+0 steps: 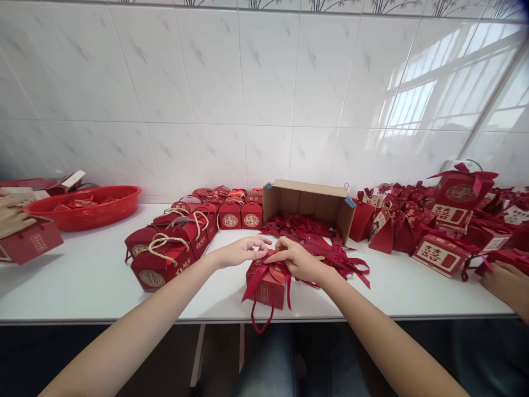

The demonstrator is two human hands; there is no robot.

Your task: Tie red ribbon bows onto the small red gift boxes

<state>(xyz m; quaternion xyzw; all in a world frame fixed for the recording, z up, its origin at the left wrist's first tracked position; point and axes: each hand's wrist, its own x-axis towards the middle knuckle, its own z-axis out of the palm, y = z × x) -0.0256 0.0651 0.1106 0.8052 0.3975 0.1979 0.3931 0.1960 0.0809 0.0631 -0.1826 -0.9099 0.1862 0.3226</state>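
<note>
A small red gift box [268, 285] stands at the front edge of the white table, with a dark red ribbon [258, 280] around its top and a twisted red cord handle [263, 325] hanging down over the edge. My left hand [243, 251] is at the box's upper left, thumb and fingers pinched at the ribbon's knot. From the right, my right hand [298, 258] presses its closed fingers on the ribbon at the top. The fingertips of both hands nearly meet there. Just behind lies a heap of loose red ribbons [306, 231], spilling from a cardboard box [309, 190].
Red boxes with rope handles [165, 256] stand at left. Beyond them is a red basin [99, 212], and another person's hand [14, 218] with a box. Finished-looking beribboned boxes [440, 253] crowd the right, beside another person's hand [506, 284].
</note>
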